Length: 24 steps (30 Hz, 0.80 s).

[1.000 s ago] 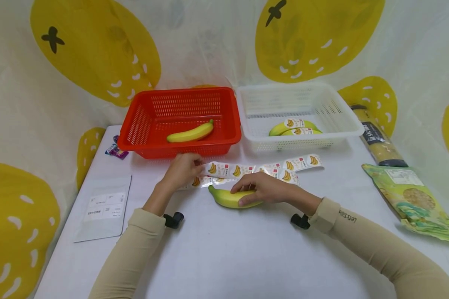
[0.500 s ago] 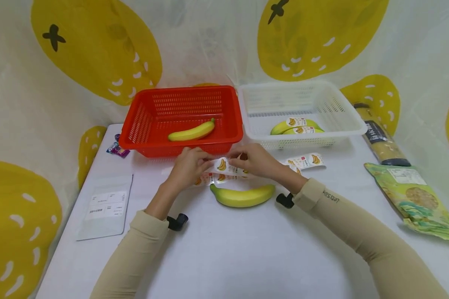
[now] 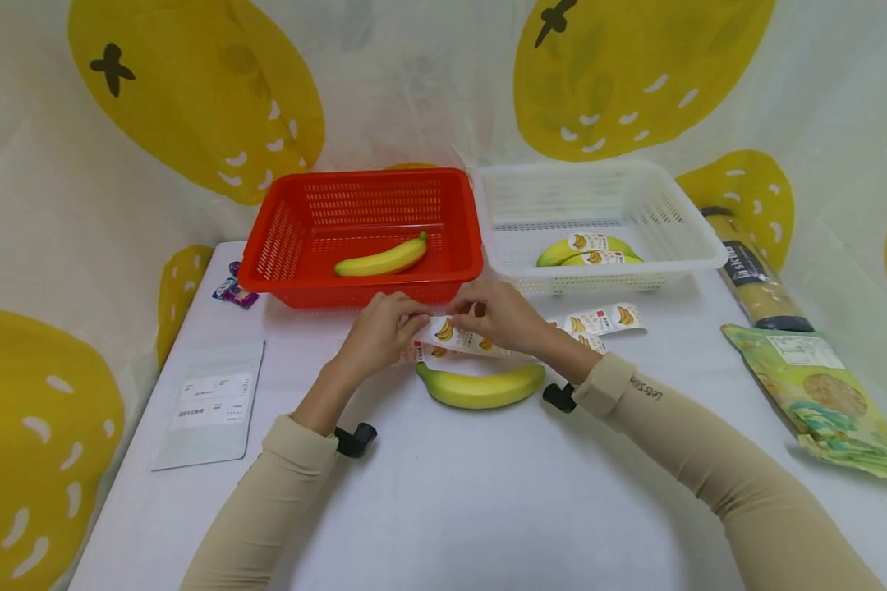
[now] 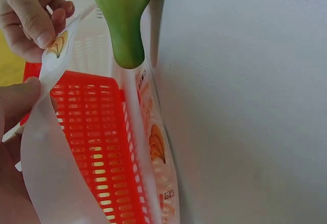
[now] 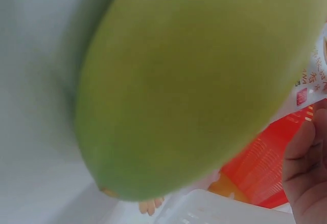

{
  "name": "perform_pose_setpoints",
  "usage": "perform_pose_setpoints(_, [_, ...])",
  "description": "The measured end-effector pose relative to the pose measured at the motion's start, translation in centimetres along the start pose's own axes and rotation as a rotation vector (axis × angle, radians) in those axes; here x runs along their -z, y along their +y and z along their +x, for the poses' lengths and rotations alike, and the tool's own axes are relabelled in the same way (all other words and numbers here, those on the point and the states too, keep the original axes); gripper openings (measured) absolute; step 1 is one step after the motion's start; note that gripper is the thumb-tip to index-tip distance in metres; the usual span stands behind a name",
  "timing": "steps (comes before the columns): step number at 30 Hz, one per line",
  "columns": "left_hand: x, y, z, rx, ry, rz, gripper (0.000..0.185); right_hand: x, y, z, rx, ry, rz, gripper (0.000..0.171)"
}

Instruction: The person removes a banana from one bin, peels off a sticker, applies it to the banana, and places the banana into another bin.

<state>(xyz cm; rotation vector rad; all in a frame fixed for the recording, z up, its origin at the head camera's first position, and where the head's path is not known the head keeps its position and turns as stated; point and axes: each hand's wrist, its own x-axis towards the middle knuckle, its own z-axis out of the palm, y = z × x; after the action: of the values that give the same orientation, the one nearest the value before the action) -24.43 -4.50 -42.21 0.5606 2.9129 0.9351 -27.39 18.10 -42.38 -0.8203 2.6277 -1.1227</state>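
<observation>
Pale pouch point(image 3: 210, 406) on the table point(image 3: 443, 509), red basket point(image 3: 362, 289), left hand point(image 3: 379, 335) pinching a curling white sticker strip point(image 3: 461, 336) printed with bananas, just in front of that basket, green-stemmed banana point(image 3: 484, 389) lying nearer, right hand point(image 3: 501, 316) pinching the strip too, white basket point(image 3: 683, 264), green bag point(image 3: 824, 402).

The left sleeve point(image 3: 259, 509) and right sleeve point(image 3: 717, 468) are beige with thick doubled cuffs point(image 3: 301, 443); dark lettering point(image 3: 646, 389) marks the right. Stubby black devices point(image 3: 357, 441) jut out beside both.

On the white table point(image 3: 451, 509), a red plastic basket point(image 3: 333, 294) and a white plastic basket point(image 3: 554, 193) are set beyond the curved yellow banana point(image 3: 482, 389); leftward, a grey pouch point(image 3: 207, 447).
</observation>
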Motion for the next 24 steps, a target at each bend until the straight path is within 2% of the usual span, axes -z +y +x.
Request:
perform_pose_setpoints(6, [-0.3,-0.2,0.1,0.077,-0.045,-0.017,0.023,-0.4,0.2,0.0,0.011,0.003,-0.018,0.012])
perform_pose_setpoints(14, [-0.5,-0.8,0.2,0.117,-0.037,-0.035,0.023,-0.8,0.3,0.1,0.054,0.044,-0.012,0.007])
perform_pose_setpoints(24, [-0.7,-1.9,0.0,0.145,0.005,-0.014,0.019,-0.4,0.5,-0.1,-0.038,0.059,0.124,0.007])
